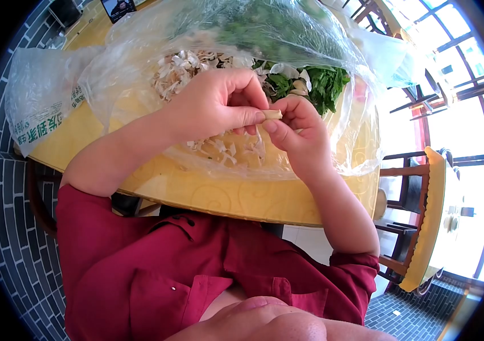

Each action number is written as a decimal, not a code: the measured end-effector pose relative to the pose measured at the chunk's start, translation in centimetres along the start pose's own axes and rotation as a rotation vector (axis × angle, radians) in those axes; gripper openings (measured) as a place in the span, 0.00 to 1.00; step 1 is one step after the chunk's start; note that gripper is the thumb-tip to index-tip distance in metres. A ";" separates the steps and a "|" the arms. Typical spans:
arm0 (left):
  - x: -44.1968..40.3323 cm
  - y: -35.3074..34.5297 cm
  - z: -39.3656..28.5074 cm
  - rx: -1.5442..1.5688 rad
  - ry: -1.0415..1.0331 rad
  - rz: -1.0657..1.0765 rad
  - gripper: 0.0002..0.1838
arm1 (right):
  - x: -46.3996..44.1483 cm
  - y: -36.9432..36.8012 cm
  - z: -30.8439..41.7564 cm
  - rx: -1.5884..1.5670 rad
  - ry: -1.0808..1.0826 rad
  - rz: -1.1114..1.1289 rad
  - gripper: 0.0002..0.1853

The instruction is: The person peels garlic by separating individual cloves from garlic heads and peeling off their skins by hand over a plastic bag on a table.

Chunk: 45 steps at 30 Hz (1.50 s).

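Note:
A pale garlic clove (272,115) is pinched between the fingertips of both my hands, above the table. My left hand (216,105) grips it from the left with thumb and fingers, the other fingers curled. From the right, my right hand (301,128) closes on its other end, thumb and index finger pressed together. Behind my left hand lies a heap of dry garlic skins (180,71), with more loose skins (225,149) below the hands. Several garlic cloves (299,88) rest beside green leaves (333,91) just beyond my right hand.
Clear plastic sheeting (119,79) spreads over the yellow table (219,199), and a big bag of greens (259,28) stands at the back. To the left is a printed plastic bag (40,85). A screen (118,8) stands at the far left. Another yellow-covered table (432,221) is at right.

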State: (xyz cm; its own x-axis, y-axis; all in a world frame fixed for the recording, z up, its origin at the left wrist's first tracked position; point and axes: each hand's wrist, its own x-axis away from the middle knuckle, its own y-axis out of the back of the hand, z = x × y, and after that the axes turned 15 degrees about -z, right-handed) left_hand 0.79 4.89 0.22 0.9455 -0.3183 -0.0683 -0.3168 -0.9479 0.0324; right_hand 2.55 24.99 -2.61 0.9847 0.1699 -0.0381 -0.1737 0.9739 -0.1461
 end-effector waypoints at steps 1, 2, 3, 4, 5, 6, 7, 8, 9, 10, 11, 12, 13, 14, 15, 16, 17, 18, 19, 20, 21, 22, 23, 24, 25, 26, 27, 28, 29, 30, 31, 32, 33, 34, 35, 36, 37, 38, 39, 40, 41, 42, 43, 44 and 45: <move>0.1 0.0 -0.4 -0.019 0.019 -0.014 0.08 | 0.0 0.1 -0.1 -0.007 -0.003 -0.006 0.11; 0.1 0.0 -0.6 -0.038 0.038 -0.027 0.07 | -0.1 0.1 -0.2 -0.014 -0.006 -0.011 0.11; 0.1 0.1 -0.6 -0.060 0.024 -0.035 0.07 | -0.1 0.2 -0.3 -0.021 -0.009 -0.017 0.10; 0.0 0.2 -0.5 -0.082 0.011 -0.043 0.07 | -0.1 0.2 -0.4 -0.032 -0.001 -0.022 0.10; -0.1 0.2 -0.4 -0.103 -0.003 -0.051 0.07 | -0.1 0.1 -0.4 -0.044 0.006 -0.026 0.10; -0.1 0.2 -0.4 -0.166 -0.047 -0.063 0.07 | -0.1 0.0 -0.4 -0.056 0.014 -0.030 0.09; 0.0 0.1 -0.5 -0.228 -0.090 -0.075 0.06 | 0.0 -0.1 -0.1 -0.030 -0.021 -0.031 0.09; 0.1 0.1 -0.6 -0.290 -0.134 -0.087 0.06 | 0.1 -0.4 0.5 -0.004 -0.056 -0.031 0.09; 0.0 0.1 -0.4 -0.320 -0.226 -0.095 0.05 | 0.2 -0.5 0.8 0.022 -0.091 -0.031 0.08; -0.1 0.1 0.1 -0.350 -0.318 -0.102 0.05 | 0.2 -0.5 0.7 0.033 -0.062 -0.039 0.08; -0.2 0.1 0.3 -0.379 -0.410 -0.110 0.04 | 0.3 -0.5 0.6 0.044 -0.034 -0.046 0.08; -0.1 0.1 0.1 -0.335 -0.332 -0.109 0.04 | 0.3 -0.5 0.5 0.056 -0.005 -0.054 0.08; 0.0 0.1 -0.3 -0.290 -0.256 -0.110 0.04 | 0.3 -0.5 0.5 0.035 0.013 -0.070 0.07; 0.1 0.0 -0.7 -0.246 -0.180 -0.110 0.04 | 0.3 -0.5 0.4 0.014 0.033 -0.085 0.07; 0.1 0.1 -0.9 -0.268 -0.163 -0.097 0.04 | 0.3 -0.6 0.4 -0.007 0.052 -0.098 0.07; 0.0 0.4 -1.2 -0.296 -0.145 -0.090 0.04 | 0.3 -0.5 0.5 -0.029 0.068 -0.128 0.07; 0.0 0.8 -1.5 -0.328 -0.127 -0.090 0.05 | 0.1 -0.1 0.6 -0.055 0.083 -0.151 0.07; -0.2 1.2 -1.3 -0.385 -0.242 -0.117 0.04 | -0.3 0.2 0.8 -0.085 0.097 -0.170 0.06; -0.8 1.4 -0.6 -0.444 -0.355 -0.142 0.05 | -0.7 0.6 0.9 -0.071 0.086 -0.164 0.06; -1.1 1.6 0.1 -0.503 -0.467 -0.163 0.05 | -0.9 0.7 1.0 -0.047 0.060 -0.147 0.06; -1.3 1.6 0.5 -0.511 -0.576 -0.130 0.08 | -0.9 0.5 0.8 0.032 0.056 -0.146 0.06; -1.4 1.5 0.9 -0.541 -0.665 -0.153 0.08 | -0.7 0.4 0.5 0.114 0.053 -0.149 0.07; -1.4 1.2 1.0 -0.568 -0.756 -0.173 0.09 | -0.5 0.2 -0.1 0.216 0.131 -0.128 0.08; -1.3 0.9 1.0 -0.592 -0.847 -0.191 0.10 | -0.3 0.0 -0.9 0.320 0.210 -0.108 0.09; -0.9 0.7 0.8 -0.570 -0.717 -0.149 0.11 | -0.1 -0.2 -1.3 0.424 0.288 -0.090 0.10; -0.5 0.4 0.4 -0.544 -0.577 -0.121 0.10 | 0.1 -0.4 -1.3 0.454 0.289 -0.100 0.11; 0.1 0.1 -0.4 -0.516 -0.437 -0.092 0.10 | 0.3 -0.6 -1.2 0.485 0.290 -0.111 0.12; 0.3 0.0 -0.9 -0.485 -0.300 -0.063 0.09 | 0.3 -0.8 -1.1 0.517 0.292 -0.123 0.13; 0.3 0.0 -0.6 -0.481 -0.361 -0.075 0.09 | 0.3 -0.9 -1.2 0.527 0.318 -0.150 0.13; 0.3 0.0 -0.1 -0.477 -0.422 -0.087 0.08 | 0.3 -0.8 -1.2 0.537 0.327 -0.156 0.13; 0.2 0.0 0.2 -0.473 -0.484 -0.098 0.08 | 0.2 -0.7 -1.1 0.545 0.335 -0.163 0.12; 0.3 0.0 0.2 -0.473 -0.475 -0.097 0.08 | 0.2 -0.7 -1.1 0.553 0.343 -0.170 0.12; 0.3 0.0 0.1 -0.473 -0.467 -0.095 0.07 | 0.2 -0.7 -1.0 0.540 0.334 -0.176 0.12; 0.4 -0.1 0.0 -0.473 -0.459 -0.094 0.07 | 0.2 -0.8 -0.9 0.526 0.325 -0.182 0.11; 0.5 -0.1 -0.2 -0.470 -0.434 -0.103 0.07 | 0.2 -0.8 -0.9 0.512 0.315 -0.189 0.11; 0.5 -0.1 -0.4 -0.466 -0.409 -0.111 0.06 | 0.3 -0.8 -0.8 0.499 0.314 -0.185 0.11; 0.6 -0.1 -0.5 -0.462 -0.383 -0.119 0.05 | 0.3 -0.8 -0.8 0.485 0.314 -0.180 0.11; 0.6 -0.1 -0.4 -0.424 -0.339 -0.121 0.05 | 0.3 -0.8 -0.8 0.471 0.313 -0.176 0.11; 0.6 -0.1 -0.4 -0.385 -0.294 -0.122 0.05 | 0.3 -0.8 -0.8 0.442 0.285 -0.174 0.11; 0.6 -0.1 -0.3 -0.346 -0.250 -0.124 0.05 | 0.3 -0.7 -0.8 0.413 0.257 -0.173 0.11; 0.6 -0.1 -0.3 -0.343 -0.240 -0.124 0.04 | 0.3 -0.6 -0.9 0.385 0.228 -0.173 0.11; 0.6 -0.1 -0.4 -0.339 -0.231 -0.123 0.04 | 0.3 -0.6 -0.8 0.385 0.230 -0.163 0.11; 0.5 0.0 -0.4 -0.333 -0.223 -0.119 0.04 | 0.3 -0.7 -0.7 0.388 0.231 -0.156 0.11; 0.5 0.0 -0.3 -0.325 -0.211 -0.124 0.05 | 0.3 -0.7 -0.6 0.392 0.232 -0.153 0.11; 0.4 0.0 -0.1 -0.316 -0.200 -0.126 0.05 | 0.3 -0.6 -0.7 0.399 0.252 -0.160 0.11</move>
State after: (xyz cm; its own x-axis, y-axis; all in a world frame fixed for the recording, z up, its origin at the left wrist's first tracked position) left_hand 1.19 4.81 0.33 0.9325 -0.2247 -0.2829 -0.1313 -0.9402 0.3142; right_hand 2.89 24.37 -3.28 0.9564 0.0198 -0.2913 0.0463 0.9748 0.2183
